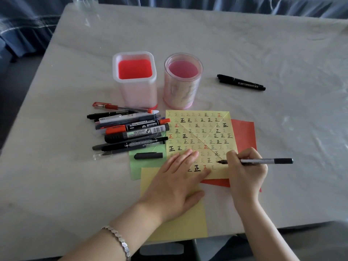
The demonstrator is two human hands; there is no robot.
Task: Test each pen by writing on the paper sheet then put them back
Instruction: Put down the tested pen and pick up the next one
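Observation:
A yellow paper sheet (199,132) covered with several rows of small written marks lies in the middle of the table. My left hand (177,178) presses flat on its lower left part with straight fingers. My right hand (244,170) grips a grey pen with a black end (267,161), its tip touching the sheet near the lower right. A black pen cap (148,155) lies on a green sheet (137,166). A pile of several pens and markers (130,129) lies left of the sheet. Behind stand a square holder with a red bottom (134,80) and a round pink holder (182,80), both without pens.
A black marker (241,84) lies alone at the right back. A red sheet (244,132) and another yellow sheet (175,227) lie under the written one. The table (282,53) has a white wrinkled cover; blue fabric hangs behind it. The front edge is close to my arms.

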